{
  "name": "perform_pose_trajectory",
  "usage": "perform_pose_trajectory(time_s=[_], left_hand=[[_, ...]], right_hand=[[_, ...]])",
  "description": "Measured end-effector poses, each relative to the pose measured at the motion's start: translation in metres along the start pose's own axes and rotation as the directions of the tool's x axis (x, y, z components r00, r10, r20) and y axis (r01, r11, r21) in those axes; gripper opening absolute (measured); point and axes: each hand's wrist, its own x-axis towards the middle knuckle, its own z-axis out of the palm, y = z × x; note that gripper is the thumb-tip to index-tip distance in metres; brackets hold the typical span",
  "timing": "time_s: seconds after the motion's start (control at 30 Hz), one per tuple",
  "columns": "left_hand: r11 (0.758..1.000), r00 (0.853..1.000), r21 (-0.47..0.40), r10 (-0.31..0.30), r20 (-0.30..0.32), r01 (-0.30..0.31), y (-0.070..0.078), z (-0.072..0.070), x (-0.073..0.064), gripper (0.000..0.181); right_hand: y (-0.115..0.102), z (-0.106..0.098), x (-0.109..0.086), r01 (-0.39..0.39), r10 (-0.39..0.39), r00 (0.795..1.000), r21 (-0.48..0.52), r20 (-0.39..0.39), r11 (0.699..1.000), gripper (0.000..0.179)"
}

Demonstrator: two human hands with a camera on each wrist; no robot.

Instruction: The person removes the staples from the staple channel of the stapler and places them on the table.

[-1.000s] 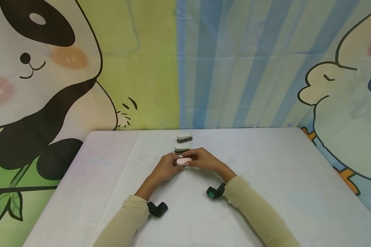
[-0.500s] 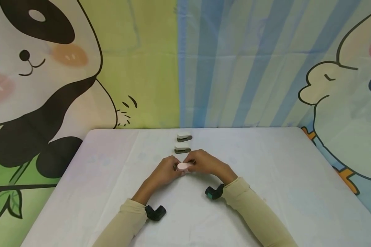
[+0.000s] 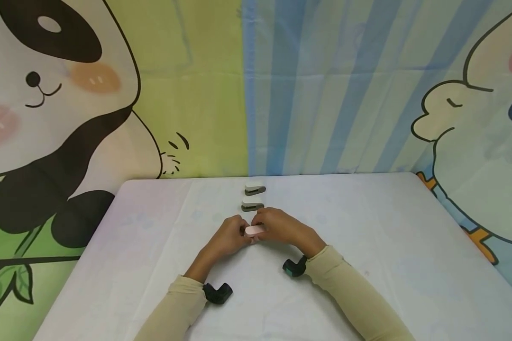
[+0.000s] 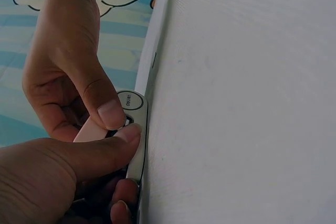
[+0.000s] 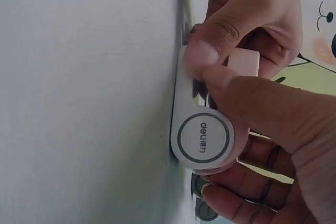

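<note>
A small stapler with a pink top and a pale side is held between both hands over the table. The left hand grips its left end, and the right hand holds the right end, covering much of it. In the right wrist view the stapler shows a round "deli" logo on its side. Both thumbs press close together near its middle, by a gap under the pink arm. The left wrist view shows the left thumb against the pale side, just below the right thumb.
Two more small staplers lie in a line behind the hands: a nearer one and a farther one, both with whitish tops and darker bases. A white cloth covers the table. A cartoon-printed curtain hangs behind it.
Both hands have drawn the pink stapler slightly toward the person, away from the nearer stapler behind, which shows more fully. The right hand's fingers have closed farther over the stapler's right end.
</note>
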Motion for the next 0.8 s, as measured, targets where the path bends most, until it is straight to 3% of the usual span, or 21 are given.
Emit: perform_pose_trajectory(time_s=[0.37,0.5,0.7,0.8], left_hand=[[0.999,1.0,-0.042,-0.025,0.01,0.025,0.002,0.002,0.006,0.015],[0.998,0.999,-0.051,-0.044,0.026,0.045,0.003,0.001,0.008,0.015],[0.997,0.995,-0.036,-0.058,0.083,0.062,0.0,-0.001,0.009,0.017],[0.997,0.994,-0.039,-0.061,0.09,0.065,-0.001,-0.003,0.008,0.017]], right_hand=[[0.002,-0.003,-0.001,0.041,-0.043,0.999,-0.079,-0.019,0.996,0.02],[0.005,-0.003,-0.002,0.06,-0.061,0.998,-0.015,-0.016,0.998,0.017],[0.018,-0.003,-0.006,-0.004,0.004,1.0,0.18,-0.002,0.984,0.009],[0.019,-0.004,-0.005,0.027,-0.028,1.0,0.214,0.001,0.976,0.02]])
